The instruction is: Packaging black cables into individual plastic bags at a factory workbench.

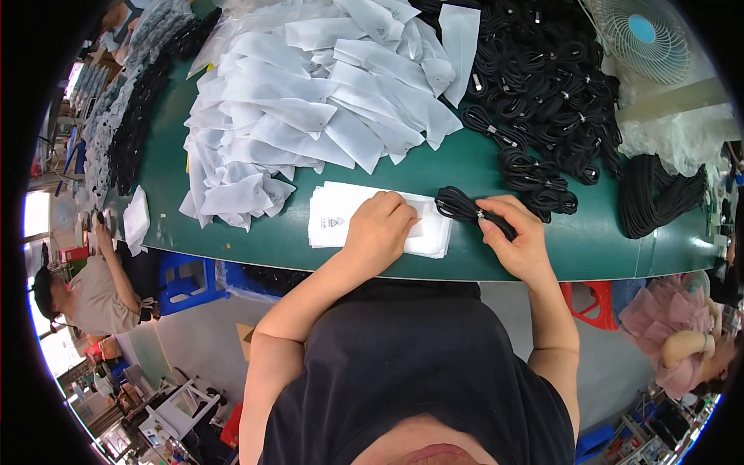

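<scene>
Black cloth of my shirt fills the space nearest the camera, below the table edge. Just above that edge, to the right of a stack of flat white pouches, I hold a coiled black cable; my right hand is closed around its near end, thumb against fingers, with the far loops reaching over the stack's right end. My left hand lies across the stack, fingers bent together and tips down near its right part; I cannot tell whether they pinch the top pouch. Both rest over a green table. Beyond the stack spreads a heap of white pouches, and to its right a big pile of coiled black cables. Farther right lie a looped black hank and, behind it, a fan near clear plastic. Past the table's left end sits another person, beside a blue stool.
</scene>
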### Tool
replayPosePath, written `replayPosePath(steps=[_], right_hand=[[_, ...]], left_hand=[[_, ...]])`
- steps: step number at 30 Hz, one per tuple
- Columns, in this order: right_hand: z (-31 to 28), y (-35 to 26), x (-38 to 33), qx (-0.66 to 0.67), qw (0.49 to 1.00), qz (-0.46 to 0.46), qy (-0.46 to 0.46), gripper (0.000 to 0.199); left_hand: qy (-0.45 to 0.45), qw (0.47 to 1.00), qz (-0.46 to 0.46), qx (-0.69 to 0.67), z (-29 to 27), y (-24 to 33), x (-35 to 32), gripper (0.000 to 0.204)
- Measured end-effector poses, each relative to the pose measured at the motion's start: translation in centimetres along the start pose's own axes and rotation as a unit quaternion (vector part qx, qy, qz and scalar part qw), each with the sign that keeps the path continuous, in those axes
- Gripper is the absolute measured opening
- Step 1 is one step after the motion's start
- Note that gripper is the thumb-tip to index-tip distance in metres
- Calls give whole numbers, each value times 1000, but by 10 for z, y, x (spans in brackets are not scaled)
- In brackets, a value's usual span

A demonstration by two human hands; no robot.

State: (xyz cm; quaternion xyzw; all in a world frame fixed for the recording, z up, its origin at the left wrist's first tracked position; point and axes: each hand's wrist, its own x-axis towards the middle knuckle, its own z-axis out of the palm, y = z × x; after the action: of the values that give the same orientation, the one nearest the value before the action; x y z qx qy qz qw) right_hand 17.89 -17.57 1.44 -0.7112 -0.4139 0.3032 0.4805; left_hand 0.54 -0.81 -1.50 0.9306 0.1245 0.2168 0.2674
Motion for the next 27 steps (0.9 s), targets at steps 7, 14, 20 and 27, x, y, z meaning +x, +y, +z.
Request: replayPosePath(steps=[7, 14, 20, 27], right_hand=[[5, -13, -5, -31, 985, -151, 83, 24], [19, -19, 1, -80, 963, -243, 79, 23], [18, -51, 10, -175, 946, -258, 84, 20], [25, -72, 22, -227, 938, -259, 44, 15]], left_hand=[[14, 952, -161, -259, -11, -4, -8, 7], [51, 906, -166, -387, -6, -10, -8, 6], [96, 882, -138, -441, -8, 0, -3, 7], [121, 887, -119, -430, -13, 7, -1, 8]])
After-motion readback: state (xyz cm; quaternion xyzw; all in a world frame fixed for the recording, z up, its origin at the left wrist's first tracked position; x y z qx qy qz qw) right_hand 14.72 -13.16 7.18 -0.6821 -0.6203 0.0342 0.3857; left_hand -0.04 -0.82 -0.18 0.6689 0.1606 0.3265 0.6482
